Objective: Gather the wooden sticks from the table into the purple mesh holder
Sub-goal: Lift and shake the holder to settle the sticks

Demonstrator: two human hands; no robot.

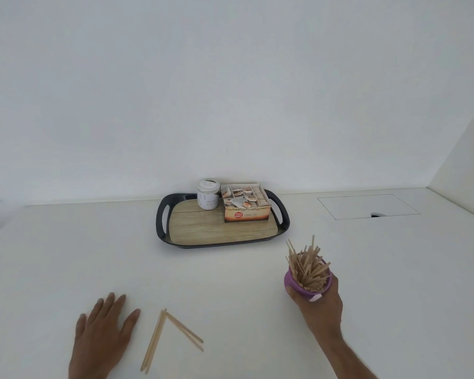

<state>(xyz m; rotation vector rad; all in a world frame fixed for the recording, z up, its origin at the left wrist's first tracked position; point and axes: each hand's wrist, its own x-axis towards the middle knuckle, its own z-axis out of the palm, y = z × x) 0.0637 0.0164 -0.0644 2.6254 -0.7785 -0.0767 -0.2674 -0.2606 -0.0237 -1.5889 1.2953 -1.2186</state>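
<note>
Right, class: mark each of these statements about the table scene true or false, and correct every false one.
1. The right hand grips the purple holder. True.
2. The purple holder is empty. False: it is full of wooden sticks.
3. A few loose sticks lie on the table beside the left hand. True.
4. The left hand pinches a stick. False: it lies flat on the table, fingers straight, touching none.
5. The white jar stands on the bare table. False: it stands on the tray, next to the tea box.
</note>
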